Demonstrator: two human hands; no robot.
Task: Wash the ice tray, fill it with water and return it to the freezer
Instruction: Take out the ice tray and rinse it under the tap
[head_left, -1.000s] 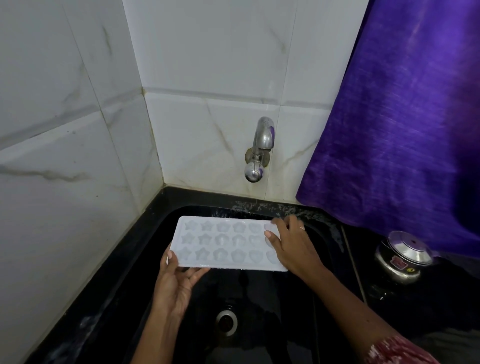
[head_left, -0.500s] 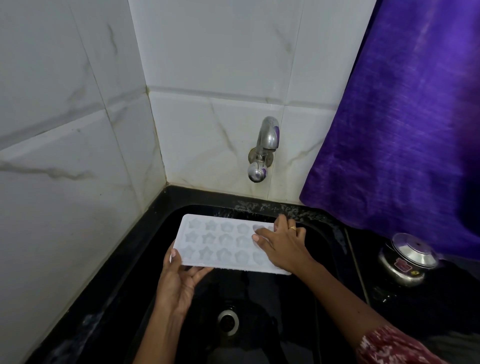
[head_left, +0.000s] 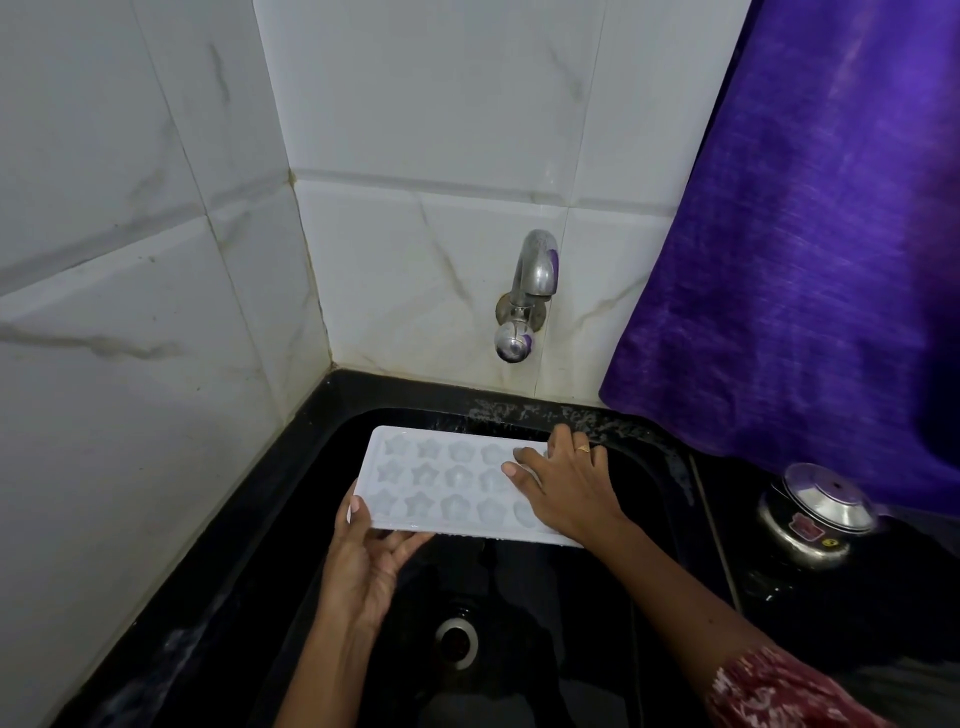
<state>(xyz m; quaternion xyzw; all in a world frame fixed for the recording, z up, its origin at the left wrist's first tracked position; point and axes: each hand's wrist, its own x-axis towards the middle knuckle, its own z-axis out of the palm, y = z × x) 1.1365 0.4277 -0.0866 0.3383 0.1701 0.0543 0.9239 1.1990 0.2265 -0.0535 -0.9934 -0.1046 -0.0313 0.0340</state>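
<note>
Facing upward, white, star-moulded ice tray (head_left: 447, 488)

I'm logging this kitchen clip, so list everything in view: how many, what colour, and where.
sink: one, black, bottom centre
ice tray: one, white, held over the sink
drain: one, metal-rimmed, sink floor
tap: one, silver, back wall above sink
wall tiles: several, white marbled, left and back
cloth: one, purple, hanging at right
lidded pot: one, steel, counter right of sink
ring: one, gold, on a finger
left hand: one, grips tray's near left corner
right hand: one, rests on tray's right end
</note>
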